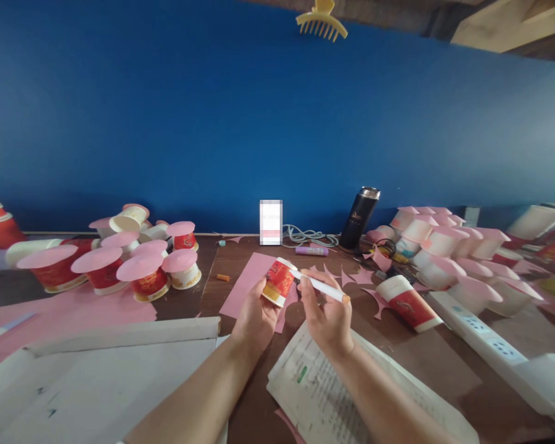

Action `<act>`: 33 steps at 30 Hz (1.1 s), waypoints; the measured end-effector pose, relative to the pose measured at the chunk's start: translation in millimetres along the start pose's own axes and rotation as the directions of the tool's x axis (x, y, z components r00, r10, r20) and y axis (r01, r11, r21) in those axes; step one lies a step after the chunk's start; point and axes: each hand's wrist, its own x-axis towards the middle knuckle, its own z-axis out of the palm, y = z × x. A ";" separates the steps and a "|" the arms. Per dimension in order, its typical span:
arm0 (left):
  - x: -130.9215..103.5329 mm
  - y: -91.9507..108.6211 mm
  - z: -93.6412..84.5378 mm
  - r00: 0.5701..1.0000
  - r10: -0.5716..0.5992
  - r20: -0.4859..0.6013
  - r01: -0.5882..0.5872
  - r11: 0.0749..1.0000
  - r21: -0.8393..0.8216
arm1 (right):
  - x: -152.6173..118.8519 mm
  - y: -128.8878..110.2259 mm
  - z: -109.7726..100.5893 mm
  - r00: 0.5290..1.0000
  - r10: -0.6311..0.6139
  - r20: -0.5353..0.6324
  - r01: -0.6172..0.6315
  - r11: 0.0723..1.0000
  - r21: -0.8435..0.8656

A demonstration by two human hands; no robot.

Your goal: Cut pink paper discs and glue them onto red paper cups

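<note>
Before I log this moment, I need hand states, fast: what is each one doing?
Left hand: closed around a red-and-gold paper cup.
Right hand: closed on a white marker with an orange end.

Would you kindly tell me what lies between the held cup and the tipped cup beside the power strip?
In the head view: the right hand holding a white marker, then a pink paper scrap on the table beside the tipped cup.
</note>
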 end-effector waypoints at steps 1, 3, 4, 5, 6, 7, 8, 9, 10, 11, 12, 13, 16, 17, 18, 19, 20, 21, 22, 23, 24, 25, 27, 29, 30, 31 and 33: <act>-0.2 -0.1 0.6 1.000 0.000 -0.012 0.000 1.000 0.003 | -0.2 0.6 0.0 1.000 0.006 -0.010 -0.006 1.000 0.010; -0.2 -0.5 1.3 1.000 0.005 -0.029 -0.005 1.000 0.002 | -0.7 1.7 0.4 1.000 0.020 -0.011 -0.020 1.000 0.023; 0.0 -0.7 1.3 1.000 0.008 -0.027 -0.008 1.000 0.001 | -1.0 2.2 0.8 1.000 0.027 -0.006 -0.027 0.999 0.029; 0.4 -1.0 0.9 1.000 0.008 -0.020 -0.008 1.000 0.002 | -1.2 2.5 1.2 1.000 0.031 -0.001 -0.031 0.999 0.033; 0.9 -1.3 0.3 1.000 0.009 -0.008 -0.009 1.000 0.003 | -1.4 2.6 1.7 0.999 0.033 0.004 -0.033 0.999 0.034; 1.5 -1.7 -0.5 1.000 0.010 0.008 -0.010 1.000 0.002 | -1.6 2.5 2.2 0.999 0.035 0.008 -0.035 0.999 0.032; 2.1 -2.1 -1.3 1.000 0.010 0.026 -0.010 1.000 0.001 | -1.7 2.2 2.7 0.999 0.035 0.011 -0.035 0.999 0.028; 2.5 -2.3 -2.1 0.999 0.011 0.039 -0.011 1.000 0.001 | -1.8 1.6 3.1 0.999 0.032 0.015 -0.033 0.999 0.022; 2.7 -2.5 -2.8 0.999 0.010 0.044 -0.010 1.000 0.001 | -1.9 1.0 3.4 0.999 0.027 0.018 -0.027 1.000 0.014; 2.8 -2.5 -3.3 0.999 0.005 0.046 -0.005 1.000 0.001 | -2.0 0.2 3.6 1.000 0.019 0.022 -0.019 1.000 0.005; 2.7 -2.3 -3.6 0.999 -0.002 0.045 0.002 1.000 0.004 | -2.1 -0.6 3.6 1.000 0.012 0.024 -0.012 1.000 -0.004; 2.4 -2.1 -3.8 0.999 -0.010 0.043 0.010 1.000 0.007 | -2.2 -1.4 3.6 1.000 0.005 0.026 -0.005 1.000 -0.012; 1.6 -1.3 -3.6 0.998 -0.011 0.059 0.010 1.000 0.010 | -2.8 -3.0 3.1 0.999 -0.002 0.040 0.004 1.000 -0.026; 1.4 -1.3 -3.5 0.998 -0.004 0.070 0.003 1.000 0.007 | -3.1 -3.4 3.0 0.999 -0.004 0.046 0.005 1.000 -0.029; 1.3 -1.3 -3.5 0.997 0.003 0.080 -0.003 1.000 0.005 | -3.4 -3.6 2.9 0.999 -0.006 0.053 0.008 0.999 -0.032; 1.2 -1.5 -3.4 0.996 0.008 0.091 -0.008 1.000 0.002 | -3.7 -3.8 2.9 0.998 -0.009 0.060 0.011 0.999 -0.035; 1.2 -1.7 -3.4 0.995 0.011 0.097 -0.011 1.000 -0.001 | -3.8 -4.0 3.0 0.998 -0.014 0.065 0.016 0.999 -0.037; 1.1 -1.9 -3.5 0.995 0.012 0.096 -0.011 1.000 -0.004 | -3.9 -4.1 3.2 0.997 -0.019 0.072 0.022 0.999 -0.038; 1.0 -2.2 -3.5 0.996 0.009 0.088 -0.009 1.000 -0.006 | -3.9 -4.2 3.4 0.997 -0.025 0.078 0.028 0.999 -0.038; 0.9 -2.4 -3.6 0.997 0.007 0.076 -0.006 1.000 -0.008 | -3.7 -4.2 3.7 0.996 -0.032 0.082 0.035 0.999 -0.038; 0.7 -2.5 -3.6 0.998 0.003 0.063 -0.002 1.000 -0.009 | -3.4 -4.3 4.0 0.996 -0.038 0.086 0.042 0.998 -0.040; 0.5 -2.5 -3.7 0.999 -0.002 0.054 0.002 1.000 -0.012 | -3.1 -4.3 4.3 0.995 -0.042 0.089 0.046 0.998 -0.042; 0.0 -2.2 -3.7 0.999 -0.006 0.044 0.006 1.000 -0.018 | -2.2 -4.1 4.8 0.995 -0.045 0.094 0.050 0.998 -0.047; -0.3 -1.9 -3.8 0.999 -0.003 0.047 0.004 1.000 -0.027 | -1.4 -4.0 5.2 0.994 -0.046 0.099 0.051 0.997 -0.052; -0.4 -1.7 -4.0 0.999 -0.003 0.052 0.005 1.000 -0.030 | -1.2 -3.8 5.3 0.994 -0.048 0.099 0.054 0.997 -0.053; -0.3 -1.7 -4.2 0.998 -0.004 0.059 0.005 0.999 -0.032 | -1.1 -3.7 5.5 0.994 -0.050 0.099 0.056 0.997 -0.055; 0.1 -1.8 -5.0 0.997 -0.003 0.078 0.006 0.999 -0.037 | -1.3 -3.3 5.6 0.994 -0.054 0.099 0.060 0.996 -0.060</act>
